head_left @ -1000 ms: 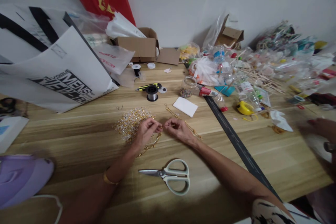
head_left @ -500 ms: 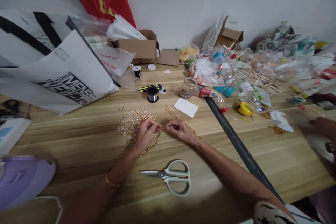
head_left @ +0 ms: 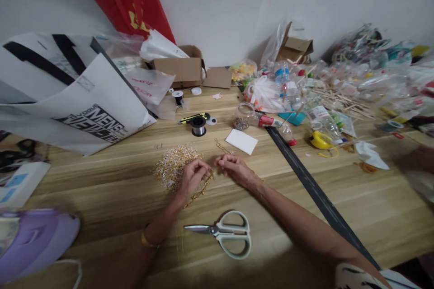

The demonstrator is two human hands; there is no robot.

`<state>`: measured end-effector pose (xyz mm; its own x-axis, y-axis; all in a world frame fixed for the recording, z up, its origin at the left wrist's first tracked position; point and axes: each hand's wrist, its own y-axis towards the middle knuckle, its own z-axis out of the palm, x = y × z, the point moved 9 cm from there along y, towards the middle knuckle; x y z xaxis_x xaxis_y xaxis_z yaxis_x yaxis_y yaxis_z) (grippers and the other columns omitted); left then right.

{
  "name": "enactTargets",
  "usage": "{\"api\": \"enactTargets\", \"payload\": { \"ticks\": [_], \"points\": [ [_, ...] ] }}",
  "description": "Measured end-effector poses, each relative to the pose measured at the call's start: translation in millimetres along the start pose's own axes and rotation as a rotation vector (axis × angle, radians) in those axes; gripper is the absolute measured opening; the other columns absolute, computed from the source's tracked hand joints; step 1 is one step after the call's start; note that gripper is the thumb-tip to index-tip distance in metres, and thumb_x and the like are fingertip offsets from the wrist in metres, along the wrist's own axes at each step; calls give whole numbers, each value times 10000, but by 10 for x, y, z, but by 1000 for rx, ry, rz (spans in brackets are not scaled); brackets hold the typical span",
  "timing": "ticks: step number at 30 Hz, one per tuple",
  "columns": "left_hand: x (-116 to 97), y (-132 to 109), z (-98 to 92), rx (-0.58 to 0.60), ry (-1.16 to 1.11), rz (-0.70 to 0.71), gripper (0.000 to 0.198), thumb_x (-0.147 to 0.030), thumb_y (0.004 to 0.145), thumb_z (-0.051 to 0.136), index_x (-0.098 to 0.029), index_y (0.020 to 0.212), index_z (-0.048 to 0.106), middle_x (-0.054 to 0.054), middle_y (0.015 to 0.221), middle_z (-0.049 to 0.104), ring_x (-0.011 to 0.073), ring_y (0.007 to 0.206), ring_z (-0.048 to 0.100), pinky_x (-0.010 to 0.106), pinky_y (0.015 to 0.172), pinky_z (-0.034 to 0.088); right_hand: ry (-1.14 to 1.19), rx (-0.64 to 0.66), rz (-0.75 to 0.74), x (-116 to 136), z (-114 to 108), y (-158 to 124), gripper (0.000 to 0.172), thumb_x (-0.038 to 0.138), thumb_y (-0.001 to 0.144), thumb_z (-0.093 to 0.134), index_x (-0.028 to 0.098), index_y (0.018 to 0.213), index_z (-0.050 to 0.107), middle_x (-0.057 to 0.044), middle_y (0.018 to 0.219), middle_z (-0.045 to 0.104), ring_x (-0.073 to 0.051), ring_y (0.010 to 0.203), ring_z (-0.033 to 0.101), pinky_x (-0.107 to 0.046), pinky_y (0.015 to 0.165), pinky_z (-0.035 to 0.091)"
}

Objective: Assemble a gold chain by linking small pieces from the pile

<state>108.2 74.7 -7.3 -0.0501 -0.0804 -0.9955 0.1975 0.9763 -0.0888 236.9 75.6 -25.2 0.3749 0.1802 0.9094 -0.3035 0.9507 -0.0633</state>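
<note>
My left hand (head_left: 193,177) is closed in a pinch at the right edge of a pile of gold and clear beaded wire pieces (head_left: 171,165). From its fingertips a gold beaded strand (head_left: 200,195) trails down onto the table. Just to the right, my right hand (head_left: 234,168) also pinches, with a small gap between the two hands. Whatever sits in its fingertips is too small to make out. Another gold strand (head_left: 220,146) lies partly under the right hand. Scissors (head_left: 233,235) with pale handles rest nearer to me, blades pointing left.
Behind the hands are a wire spool (head_left: 198,127), a yellow-black cutter (head_left: 193,118), a white card (head_left: 241,141) and a bead jar (head_left: 241,117). A purple appliance (head_left: 40,244) stands front left. A dark strip (head_left: 312,185) crosses the table. Another person's hand (head_left: 418,162) is blurred at right.
The view has shifted slightly, so everything sits a little lower. Both hands stay pinched close together, their fingers turned slightly. The other person's hand at the right has moved.
</note>
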Motion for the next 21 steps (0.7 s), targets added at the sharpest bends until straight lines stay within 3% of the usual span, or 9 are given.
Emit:
{"api": "enactTargets", "payload": {
  "ticks": [3, 8, 16, 21],
  "points": [
    [12, 2, 6, 10, 3, -12, 134, -267, 702, 601, -140, 659, 596, -9, 552, 583, 99, 511, 524, 205, 511, 417, 73, 22, 51, -47, 11, -3, 283, 319, 698, 714, 139, 585, 528, -22, 745, 635, -51, 493, 455, -168, 418, 293],
    [11, 9, 73, 62, -48, -14, 184, -311, 719, 606, -132, 684, 626, 3, 583, 593, 110, 547, 531, 217, 529, 420, 93, 74, 81, -45, 30, -40, 274, 369, 734, 682, 135, 659, 561, -27, 710, 635, -83, 562, 561, -160, 452, 410],
    [76, 67, 86, 82, -147, 32, 168, -249, 713, 607, -146, 603, 533, 34, 798, 650, 83, 541, 522, 219, 531, 430, 30, 163, 105, -97, 39, -17, 301, 418, 786, 619, 120, 752, 598, -38, 739, 603, -104, 614, 579, -188, 507, 485],
    [35, 70, 148, 134, -104, 11, 155, -279, 722, 600, -153, 637, 569, 21, 671, 633, 101, 547, 526, 229, 547, 429, -14, 165, 93, -111, 0, -15, 305, 428, 817, 582, 125, 782, 598, -35, 732, 599, -109, 649, 581, -200, 562, 487]
  ]
}}
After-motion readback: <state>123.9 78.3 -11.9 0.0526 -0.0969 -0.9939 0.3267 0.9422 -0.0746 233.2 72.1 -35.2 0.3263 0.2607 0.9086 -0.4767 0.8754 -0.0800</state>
